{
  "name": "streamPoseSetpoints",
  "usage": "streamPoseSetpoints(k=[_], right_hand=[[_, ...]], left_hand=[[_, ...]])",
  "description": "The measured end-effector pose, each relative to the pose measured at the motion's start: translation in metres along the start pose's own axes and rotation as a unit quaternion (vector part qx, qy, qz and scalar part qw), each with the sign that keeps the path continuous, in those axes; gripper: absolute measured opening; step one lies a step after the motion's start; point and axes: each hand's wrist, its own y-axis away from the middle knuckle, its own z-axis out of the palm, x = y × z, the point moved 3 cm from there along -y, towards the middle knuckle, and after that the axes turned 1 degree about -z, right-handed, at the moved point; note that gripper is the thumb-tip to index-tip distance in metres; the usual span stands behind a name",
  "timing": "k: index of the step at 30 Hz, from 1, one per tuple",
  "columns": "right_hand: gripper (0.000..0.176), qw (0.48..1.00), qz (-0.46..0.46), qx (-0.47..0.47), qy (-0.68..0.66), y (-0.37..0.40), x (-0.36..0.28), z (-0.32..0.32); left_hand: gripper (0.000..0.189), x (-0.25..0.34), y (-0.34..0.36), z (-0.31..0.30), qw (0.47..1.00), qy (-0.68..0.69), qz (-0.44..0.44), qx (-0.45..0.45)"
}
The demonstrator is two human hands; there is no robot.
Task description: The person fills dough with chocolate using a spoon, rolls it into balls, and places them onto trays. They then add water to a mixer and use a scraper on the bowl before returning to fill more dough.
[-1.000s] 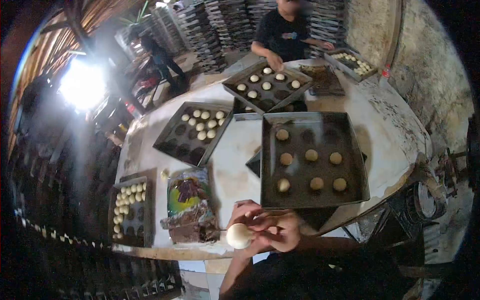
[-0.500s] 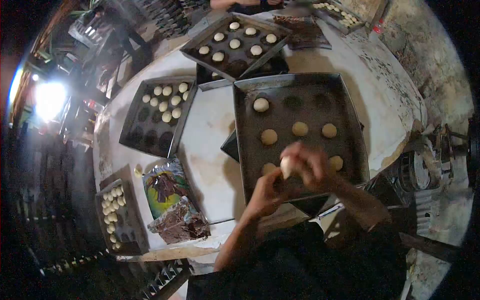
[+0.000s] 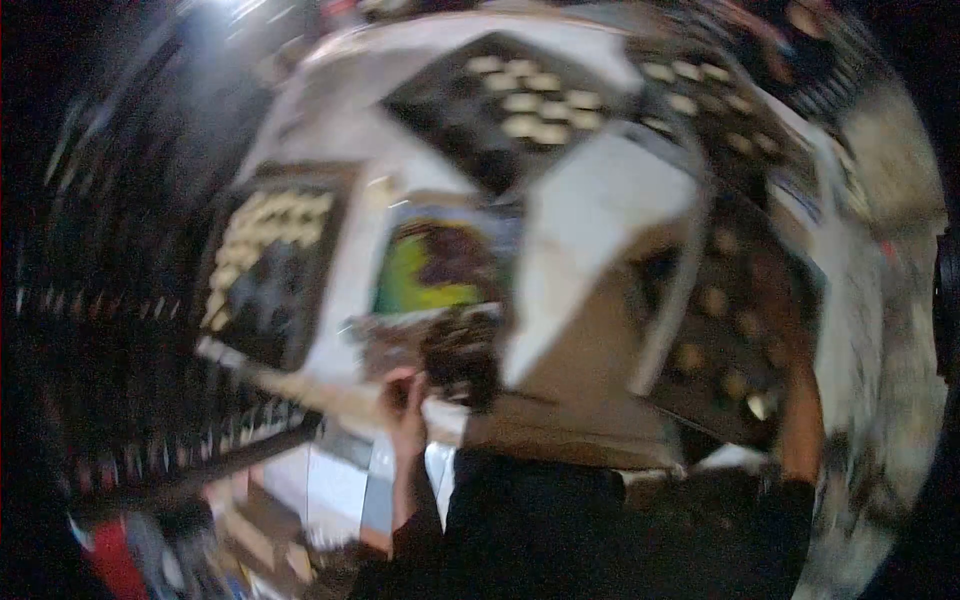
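Note:
My left hand (image 3: 403, 405) is at the table's front edge, beside the open end of a green and brown printed bag (image 3: 430, 265). A dark brown, chocolate-like mass (image 3: 460, 355) lies there, just right of my fingers. The fingers look slightly bent and apart, with nothing visible between them. My right hand (image 3: 778, 290) reaches over the large dark tray (image 3: 690, 405) on the right; motion blur hides its fingers. Several dough balls sit in that tray, and a brighter dough ball (image 3: 757, 405) lies near its front edge, beside my right forearm.
A tray (image 3: 440, 115) of pale dough balls stands behind the bag. Another tray (image 3: 270, 290) with dough balls is at the left edge. At the back right is one more tray (image 3: 715, 110), with a person (image 3: 800, 45) beyond it.
My view has swung left and blurred. The hands, together around a pale dough ball before, are now apart: the left by the bag, the right over the large tray.

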Motion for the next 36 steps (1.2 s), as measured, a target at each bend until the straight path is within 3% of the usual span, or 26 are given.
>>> streamPoseSetpoints(k=[1, 3, 4, 6, 7, 9, 11, 12, 14, 15, 16, 18, 20, 21, 22, 23, 25, 26, 27, 28, 30, 31, 33, 35, 36], right_hand=[[0.048, 0.999, 0.004, 0.048, 0.010, 0.001, -0.004, -0.010], [0.046, 0.985, 0.034, 0.165, 0.036, 0.001, -0.011, -0.026], [0.045, 0.973, 0.054, 0.220, 0.041, 0.004, -0.021, -0.034], [0.044, 0.954, 0.065, 0.289, 0.050, 0.007, -0.058, -0.043], [0.043, 0.950, 0.046, 0.300, 0.066, 0.010, -0.078, -0.049], [0.039, 0.955, -0.041, 0.249, 0.155, 0.012, -0.157, -0.072], [0.036, 0.956, -0.108, 0.203, 0.181, 0.012, -0.198, -0.084], [0.034, 0.958, -0.134, 0.186, 0.171, 0.012, -0.204, -0.088], [0.031, 0.969, -0.147, 0.187, 0.059, 0.034, -0.179, -0.084], [0.028, 0.965, 0.020, 0.238, -0.107, 0.043, -0.173, -0.069], [0.028, 0.961, 0.005, 0.271, -0.051, 0.044, -0.189, -0.072], [0.026, 0.944, -0.016, 0.318, 0.082, 0.037, -0.249, -0.099], [0.013, 0.927, -0.078, 0.364, 0.049, 0.023, -0.296, -0.107], [0.011, 0.924, -0.110, 0.365, -0.032, 0.015, -0.320, -0.104], [0.013, 0.922, -0.060, 0.367, -0.109, 0.012, -0.345, -0.093], [0.015, 0.913, -0.012, 0.361, -0.189, 0.009, -0.368, -0.081], [0.027, 0.890, -0.043, 0.250, -0.380, -0.006, -0.405, -0.044], [0.030, 0.862, -0.012, 0.107, -0.495, -0.010, -0.423, -0.019], [0.026, 0.896, -0.079, 0.085, -0.428, -0.014, -0.441, 0.005], [0.024, 0.920, -0.146, 0.065, -0.358, -0.015, -0.457, 0.020], [0.025, 0.874, -0.098, 0.018, -0.477, -0.009, -0.468, 0.012], [0.025, 0.845, -0.074, -0.010, -0.530, -0.006, -0.461, 0.005], [0.028, 0.819, -0.083, 0.029, -0.568, 0.002, -0.436, -0.003], [0.038, 0.782, -0.104, 0.051, -0.612, 0.015, -0.423, -0.019], [0.041, 0.794, -0.183, 0.060, -0.577, 0.019, -0.425, -0.024]], left_hand=[[0.013, 0.007, -0.010, -0.019, 1.000, -0.006, 0.022, 0.016], [0.015, 0.008, -0.052, -0.087, 0.974, -0.185, 0.110, 0.067], [0.015, 0.056, -0.076, -0.102, 0.901, -0.335, 0.251, 0.109], [0.019, 0.056, -0.148, -0.185, 0.867, -0.385, 0.285, 0.138], [0.025, 0.044, -0.190, -0.225, 0.795, -0.447, 0.350, 0.214], [0.038, 0.073, -0.252, -0.261, 0.728, -0.629, 0.216, 0.169], [0.037, 0.025, -0.310, -0.341, 0.598, -0.751, 0.139, 0.242], [0.038, 0.047, -0.313, -0.341, 0.560, -0.785, 0.064, 0.257], [0.040, 0.052, -0.337, -0.373, 0.595, -0.760, 0.082, 0.249], [0.041, 0.053, -0.344, -0.380, 0.630, -0.742, 0.045, 0.225], [0.042, 0.049, -0.352, -0.382, 0.666, -0.719, 0.010, 0.196], [0.041, -0.009, -0.405, -0.419, 0.626, -0.750, -0.023, 0.212], [0.040, 0.022, -0.350, -0.347, 0.590, -0.687, 0.265, 0.331], [0.040, 0.047, -0.334, -0.308, 0.745, -0.591, 0.219, 0.218], [0.038, 0.061, -0.300, -0.259, 0.927, -0.320, 0.161, 0.110], [0.037, 0.074, -0.265, -0.210, 0.996, -0.005, 0.069, 0.064], [0.039, 0.090, -0.193, -0.114, 0.965, -0.165, 0.199, -0.039], [0.052, 0.109, -0.148, -0.064, 0.974, -0.140, 0.162, -0.069], [0.063, 0.096, -0.116, -0.032, 0.954, -0.137, 0.215, -0.157], [0.073, 0.106, -0.082, 0.003, 0.939, -0.164, 0.245, -0.177], [0.080, 0.119, -0.031, 0.049, 0.904, -0.134, 0.241, -0.327], [0.080, 0.128, -0.016, 0.055, 0.898, -0.145, 0.287, -0.300], [0.082, 0.139, 0.010, 0.064, 0.878, -0.169, 0.370, -0.250], [0.073, 0.108, 0.019, 0.064, 0.917, -0.121, 0.220, -0.309], [0.069, 0.098, 0.025, 0.064, 0.927, -0.094, 0.142, -0.333]])
